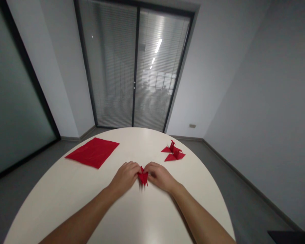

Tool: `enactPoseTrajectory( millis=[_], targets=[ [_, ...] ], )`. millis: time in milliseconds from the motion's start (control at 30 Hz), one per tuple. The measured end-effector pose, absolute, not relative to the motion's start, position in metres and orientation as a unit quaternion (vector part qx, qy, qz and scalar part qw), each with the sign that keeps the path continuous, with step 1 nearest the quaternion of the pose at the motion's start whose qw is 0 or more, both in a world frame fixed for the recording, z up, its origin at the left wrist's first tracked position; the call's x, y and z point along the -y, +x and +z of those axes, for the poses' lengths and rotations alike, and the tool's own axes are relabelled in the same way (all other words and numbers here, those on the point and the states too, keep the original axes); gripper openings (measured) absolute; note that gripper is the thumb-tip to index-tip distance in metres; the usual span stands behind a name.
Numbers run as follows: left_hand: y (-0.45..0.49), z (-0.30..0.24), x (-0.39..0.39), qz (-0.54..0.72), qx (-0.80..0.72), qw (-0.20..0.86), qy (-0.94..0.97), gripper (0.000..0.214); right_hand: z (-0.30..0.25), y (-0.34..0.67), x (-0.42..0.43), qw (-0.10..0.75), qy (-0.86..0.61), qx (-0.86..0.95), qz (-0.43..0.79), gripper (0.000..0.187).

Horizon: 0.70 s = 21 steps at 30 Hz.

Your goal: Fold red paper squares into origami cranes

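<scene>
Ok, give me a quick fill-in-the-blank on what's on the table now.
1. Both hands pinch a small folded piece of ____ paper.
2. The flat sheet lies to the person's ____.
3. The finished folds lie on the ____ side.
4. The table is ____ in colour.

Missing words: red; left; right; white

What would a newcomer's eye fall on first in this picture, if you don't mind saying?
Probably the small folded red paper pinched between the left hand and right hand at the middle of the white round table. Next, the flat red sheets far left and the folded red paper figures far right.
</scene>
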<state>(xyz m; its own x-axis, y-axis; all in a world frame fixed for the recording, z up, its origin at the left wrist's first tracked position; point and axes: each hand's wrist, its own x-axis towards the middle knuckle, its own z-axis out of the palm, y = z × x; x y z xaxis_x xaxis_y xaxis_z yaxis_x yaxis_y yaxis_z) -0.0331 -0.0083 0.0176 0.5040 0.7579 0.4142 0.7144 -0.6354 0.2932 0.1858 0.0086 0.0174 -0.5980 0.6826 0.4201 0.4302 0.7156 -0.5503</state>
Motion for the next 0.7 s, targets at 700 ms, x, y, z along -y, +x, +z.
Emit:
enactPoseTrajectory(
  millis=[700],
  targets=[
    [-0.041, 0.011, 0.007, 0.294, -0.432, 0.140, 0.841, 0.019, 0.026, 0.192, -0.005, 0.268, -0.373, 0.870, 0.179, 0.010]
  ],
)
